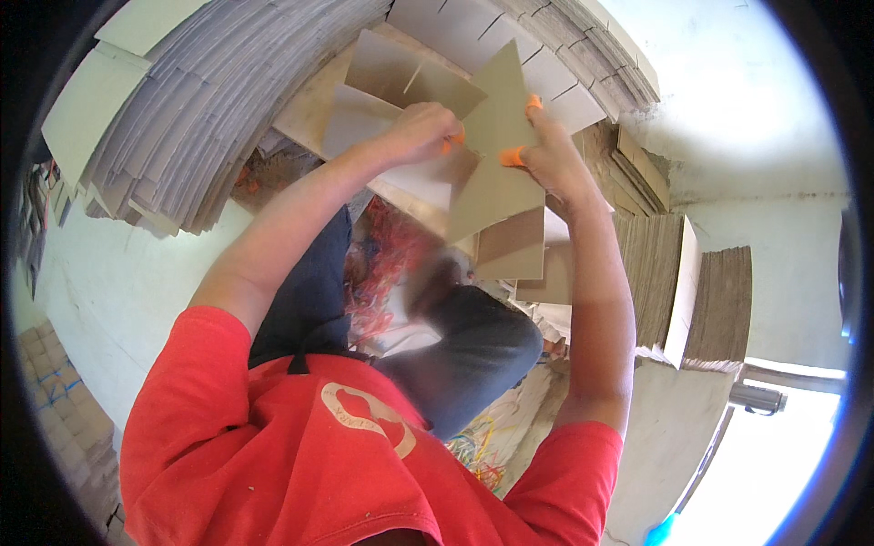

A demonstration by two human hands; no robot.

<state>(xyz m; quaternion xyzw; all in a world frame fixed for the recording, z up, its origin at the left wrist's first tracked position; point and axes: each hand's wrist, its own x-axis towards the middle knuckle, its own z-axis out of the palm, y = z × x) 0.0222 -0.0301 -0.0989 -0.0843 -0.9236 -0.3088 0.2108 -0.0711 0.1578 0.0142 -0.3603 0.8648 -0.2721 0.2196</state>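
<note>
Both my hands are at a worktop among flat greyish-beige cardboard pieces. My right hand (557, 162), with orange covers on its thumb and a finger, grips the right edge of a tilted cardboard sheet (499, 118). At the sheet's left edge, my left hand (421, 134) is closed, also with orange on a fingertip. Its fingers pinch cardboard there, though which piece is partly hidden. Behind it stands a slotted cardboard panel (387, 73). Another cardboard panel (517, 250) hangs below the sheet, near my right forearm. More slotted cardboard strips (546, 77) lie beyond my hands.
A tall leaning stack of cardboard sheets (218, 100) is at the left. Other stacks stand at the far right (605, 45) and along the right wall (651, 278). Red plastic strips (391, 250) lie near my legs, with coloured strips (482, 450) lower down.
</note>
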